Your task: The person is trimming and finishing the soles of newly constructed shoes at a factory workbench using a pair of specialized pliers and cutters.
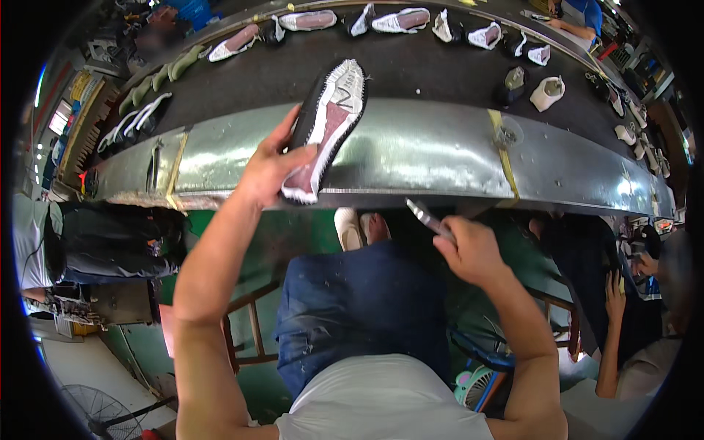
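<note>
Item: unfinished shoe upper (pixel 326 128), black outside with white stitched edge and a reddish-brown inner bottom, turned bottom-up; held over the near metal rim (pixel 411 158) of the conveyor, its toe end reaching past that rim toward the dark belt (pixel 418 70).

Left hand (pixel 268 169): fingers wrapped around the shoe upper at its near end, thumb across the reddish bottom; grip closed on it.

Right hand (pixel 469 249): just below the metal rim, to the right of the shoe upper and apart from it; fingers closed around a small metal blade-like tool (pixel 429 220), tip pointing up and left toward the rim.

Other stock: a row of similar uppers (pixel 400 20) along the far side of the belt beyond the metal rim; two more, one dark (pixel 511 84) and one white (pixel 548 92), nearer the rim at right.

Below the rim: the person's blue-trousered lap (pixel 352 308); seated co-workers at either side.

Progress, as judged: the piece is lifted and presented, the tool is not touching it; whether any trimming of its edge is done cannot be told; the belt row suggests many pieces in circulation.
</note>
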### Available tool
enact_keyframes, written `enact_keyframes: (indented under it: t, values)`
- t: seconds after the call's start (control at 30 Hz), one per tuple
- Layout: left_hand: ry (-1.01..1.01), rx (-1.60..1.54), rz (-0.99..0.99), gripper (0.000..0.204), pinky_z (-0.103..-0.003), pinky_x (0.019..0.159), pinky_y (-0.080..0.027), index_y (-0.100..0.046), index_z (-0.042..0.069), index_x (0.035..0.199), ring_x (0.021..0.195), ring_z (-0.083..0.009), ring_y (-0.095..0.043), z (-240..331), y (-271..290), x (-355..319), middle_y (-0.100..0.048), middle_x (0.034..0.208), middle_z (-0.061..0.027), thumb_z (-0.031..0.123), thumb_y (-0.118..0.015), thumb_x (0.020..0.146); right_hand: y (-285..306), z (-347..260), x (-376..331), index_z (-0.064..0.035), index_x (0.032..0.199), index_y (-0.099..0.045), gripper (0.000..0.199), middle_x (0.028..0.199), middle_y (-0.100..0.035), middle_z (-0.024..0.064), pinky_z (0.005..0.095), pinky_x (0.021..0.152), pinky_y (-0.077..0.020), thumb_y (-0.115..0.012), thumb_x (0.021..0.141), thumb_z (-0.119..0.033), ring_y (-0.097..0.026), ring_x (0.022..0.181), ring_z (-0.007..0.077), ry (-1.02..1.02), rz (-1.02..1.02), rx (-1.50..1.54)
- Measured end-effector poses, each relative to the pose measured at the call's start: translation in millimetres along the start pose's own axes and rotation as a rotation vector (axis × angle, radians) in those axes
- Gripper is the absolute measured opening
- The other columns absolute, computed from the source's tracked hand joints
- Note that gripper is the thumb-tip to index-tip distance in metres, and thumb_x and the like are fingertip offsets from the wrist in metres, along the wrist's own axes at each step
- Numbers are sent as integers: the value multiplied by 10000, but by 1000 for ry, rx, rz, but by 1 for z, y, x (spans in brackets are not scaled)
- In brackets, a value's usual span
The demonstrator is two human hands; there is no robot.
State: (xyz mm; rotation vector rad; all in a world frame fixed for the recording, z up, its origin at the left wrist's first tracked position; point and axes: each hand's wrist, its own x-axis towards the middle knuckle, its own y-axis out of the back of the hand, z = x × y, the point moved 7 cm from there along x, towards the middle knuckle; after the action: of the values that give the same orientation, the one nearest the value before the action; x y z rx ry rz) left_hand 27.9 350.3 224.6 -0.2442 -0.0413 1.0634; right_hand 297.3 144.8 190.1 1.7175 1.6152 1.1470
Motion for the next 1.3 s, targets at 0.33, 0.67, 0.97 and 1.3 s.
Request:
enact_keyframes:
  t: [0.33,0.67,0.97,1.3]
  values:
    - [-188,1475,173,912,-455,1103,-407,-304,147,1576,1341,-356,-468,39,48,187,-420,1507,-163,268,-765,797,4,91,213,-46,917,-593,302,828,-672,125,435,769,-490,-708,887,-324,-659,787,319,-66,29,-338]
    - [-399,2334,221,874,-487,1099,-373,-222,183,1586,1407,-395,-359,24,74,290,-339,1575,-94,132,-691,849,4,121,247,-47,980,-608,342,966,-608,112,416,834,-470,-724,866,-349,-595,965,284,36,205,-266]
    - [-808,2078,315,445,-448,1037,-387,-563,98,1358,1261,-293,-561,48,45,332,-701,1154,-149,213,-590,929,4,138,250,-49,971,-600,340,942,-606,104,406,806,-463,-713,877,-355,-603,951,282,-30,187,-285]
    - [-242,1380,270,712,-498,1214,-215,-498,260,1482,1501,-472,-134,-27,-36,507,-104,1638,-272,591,-649,869,6,140,248,-73,929,-586,363,893,-581,79,400,736,-446,-758,822,-375,-595,869,260,-32,239,-262]
